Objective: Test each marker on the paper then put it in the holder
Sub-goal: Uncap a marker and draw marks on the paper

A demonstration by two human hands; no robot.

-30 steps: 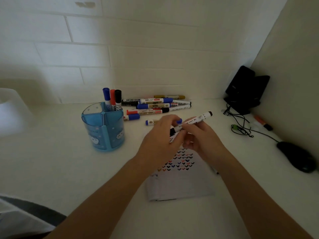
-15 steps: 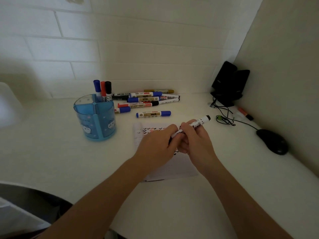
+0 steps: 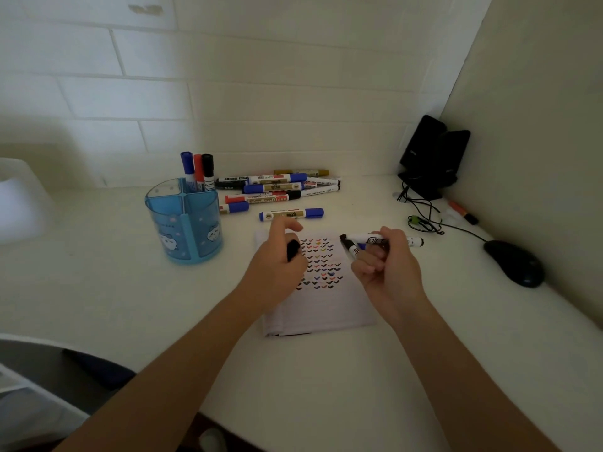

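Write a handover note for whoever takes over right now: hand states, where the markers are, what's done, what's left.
The left hand grips a black cap over the paper.
The right hand holds the uncapped marker, tip near the paper's upper right corner; whether it touches the paper I cannot tell.
The holder has three markers standing in a rear compartment.
Done: rows of tick marks on the paper, three markers stowed.
Left: test this marker, recap it, put it in the holder; then the lone blue-capped marker and the pile near the wall.
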